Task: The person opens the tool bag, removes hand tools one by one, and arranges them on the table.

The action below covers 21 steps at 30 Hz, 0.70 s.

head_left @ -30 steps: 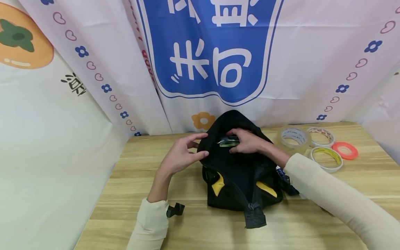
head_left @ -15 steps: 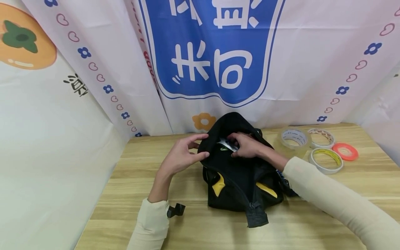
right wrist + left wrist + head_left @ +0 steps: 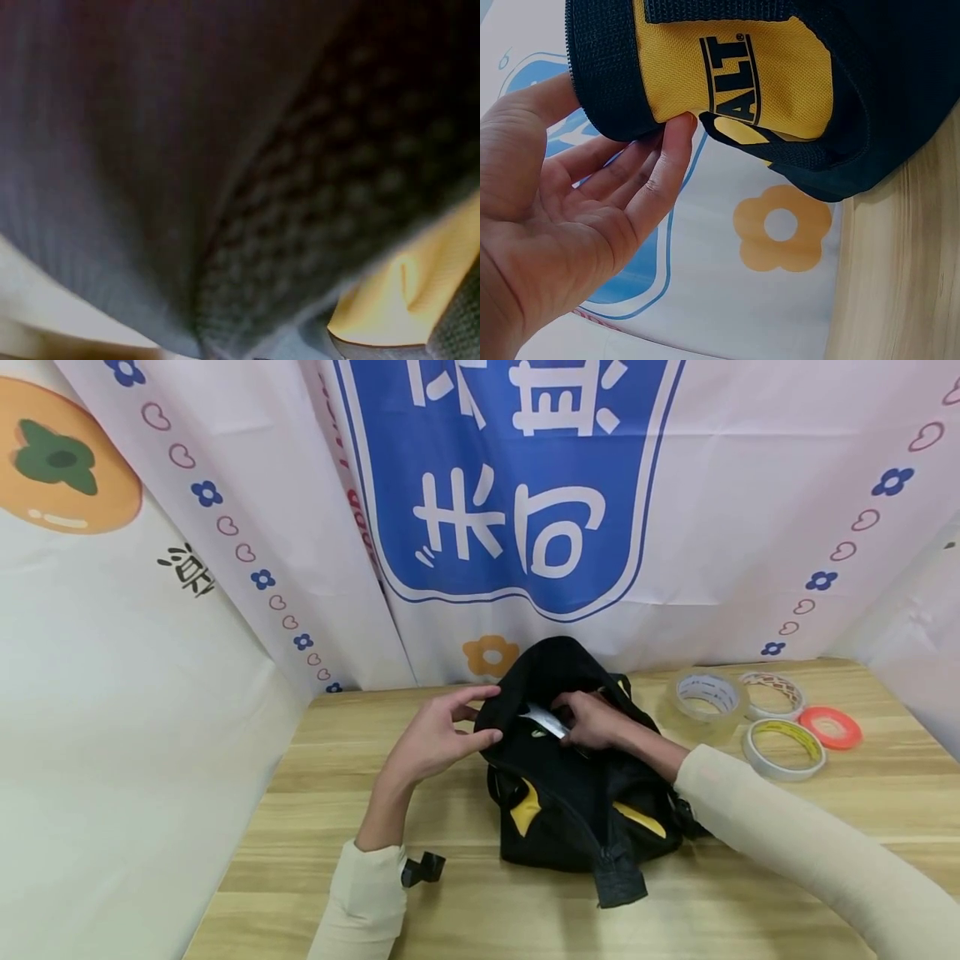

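Note:
A black tool bag (image 3: 562, 827) with yellow panels stands unzipped on the table, its mouth facing up. My left hand (image 3: 431, 735) grips the left rim of the mouth between thumb and fingers. In the left wrist view, fingertips (image 3: 679, 127) touch the bag's yellow panel (image 3: 795, 82), printed with black letters. My right hand (image 3: 596, 720) is inside the mouth, pinching a flat silvery thing (image 3: 546, 720) whose kind is unclear. A small green patch (image 3: 538, 734) shows below it. The right wrist view is mostly blurred dark fabric (image 3: 112, 150); the right hand is hidden there.
Rolls of tape lie to the right of the bag: a wide clear roll (image 3: 705, 697), a white roll (image 3: 776, 693), a white roll with yellow inside (image 3: 783, 750) and a red roll (image 3: 831, 727). A printed cloth (image 3: 712, 527) hangs behind the table.
My right hand has shifted slightly within the bag's mouth, and the silvery thing has turned to a slant, showing more of its surface and less green. The left hand keeps its place.

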Each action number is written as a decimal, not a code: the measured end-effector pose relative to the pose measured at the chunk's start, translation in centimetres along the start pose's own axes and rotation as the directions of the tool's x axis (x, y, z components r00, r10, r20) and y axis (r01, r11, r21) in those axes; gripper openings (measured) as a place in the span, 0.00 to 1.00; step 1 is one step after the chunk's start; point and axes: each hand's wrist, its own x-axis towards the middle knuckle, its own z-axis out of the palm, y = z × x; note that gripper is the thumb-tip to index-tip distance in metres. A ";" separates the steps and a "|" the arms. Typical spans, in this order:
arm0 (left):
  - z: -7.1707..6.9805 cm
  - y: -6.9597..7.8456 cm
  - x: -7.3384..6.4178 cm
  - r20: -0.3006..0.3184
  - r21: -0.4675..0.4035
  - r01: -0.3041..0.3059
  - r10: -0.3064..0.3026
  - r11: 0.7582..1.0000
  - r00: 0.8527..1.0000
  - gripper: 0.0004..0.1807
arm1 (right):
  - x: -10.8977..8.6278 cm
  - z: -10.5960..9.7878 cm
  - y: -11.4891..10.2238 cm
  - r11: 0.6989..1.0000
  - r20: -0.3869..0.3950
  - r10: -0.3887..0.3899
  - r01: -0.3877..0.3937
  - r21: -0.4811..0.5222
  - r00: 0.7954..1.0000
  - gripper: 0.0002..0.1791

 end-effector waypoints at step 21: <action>0.2 0.0 0.0 -0.002 -0.013 0.011 -0.011 1.000 1.000 0.33 | -6.1 -3.9 -1.7 0.938 0.028 -0.073 0.059 0.342 0.997 0.32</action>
